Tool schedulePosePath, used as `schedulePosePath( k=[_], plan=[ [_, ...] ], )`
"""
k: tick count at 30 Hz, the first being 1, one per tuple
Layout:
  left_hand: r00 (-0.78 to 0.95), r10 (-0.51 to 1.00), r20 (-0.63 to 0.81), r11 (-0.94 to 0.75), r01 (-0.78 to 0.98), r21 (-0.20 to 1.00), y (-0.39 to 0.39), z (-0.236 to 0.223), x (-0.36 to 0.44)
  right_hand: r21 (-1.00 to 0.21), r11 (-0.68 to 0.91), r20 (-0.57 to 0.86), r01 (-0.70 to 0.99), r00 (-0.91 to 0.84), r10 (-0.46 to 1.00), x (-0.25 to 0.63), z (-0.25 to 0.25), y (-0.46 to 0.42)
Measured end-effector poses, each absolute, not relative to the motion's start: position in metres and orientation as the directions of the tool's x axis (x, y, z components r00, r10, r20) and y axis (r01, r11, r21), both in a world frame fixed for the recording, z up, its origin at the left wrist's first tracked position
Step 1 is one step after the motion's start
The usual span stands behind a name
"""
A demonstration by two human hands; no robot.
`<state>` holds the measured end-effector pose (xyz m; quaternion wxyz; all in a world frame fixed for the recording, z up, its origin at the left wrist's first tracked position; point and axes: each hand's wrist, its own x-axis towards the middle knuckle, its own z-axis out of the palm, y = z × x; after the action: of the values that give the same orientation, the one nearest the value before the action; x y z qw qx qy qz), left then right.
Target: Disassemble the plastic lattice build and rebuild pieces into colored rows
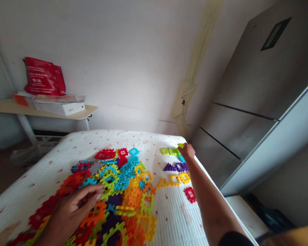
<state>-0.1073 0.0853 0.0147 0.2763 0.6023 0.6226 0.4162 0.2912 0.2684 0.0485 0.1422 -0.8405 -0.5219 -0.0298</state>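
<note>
My right hand (189, 151) reaches to the far right of the bed, its fingers closed on a lime-green plastic interlocking block (180, 145). Left of it lie more lime-green blocks (168, 151) in a row. Closer to me are a purple row (176, 167), a yellow row (173, 179) and a single red block (190, 194). My left hand (75, 206) hovers over the mixed pile of blocks (123, 191), thumb and forefinger pinched together beside a lime-green block (109, 181). Whether anything sits between those fingertips is hidden.
A white dotted quilted cover (146, 140) lies over the bed. At the back left a small table (89, 111) bears a white box (64, 107) and a red bag (43, 77). A grey refrigerator (248, 99) stands close along the right side.
</note>
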Motion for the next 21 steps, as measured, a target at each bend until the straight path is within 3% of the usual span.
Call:
schedulePosePath(
  k=[21],
  plan=[
    [-0.120,0.974,0.193,-0.095,0.559,0.824,0.086,0.013,-0.109,-0.117,-0.435,0.106,0.893,0.447,0.888,0.301,0.023,0.286]
  ],
)
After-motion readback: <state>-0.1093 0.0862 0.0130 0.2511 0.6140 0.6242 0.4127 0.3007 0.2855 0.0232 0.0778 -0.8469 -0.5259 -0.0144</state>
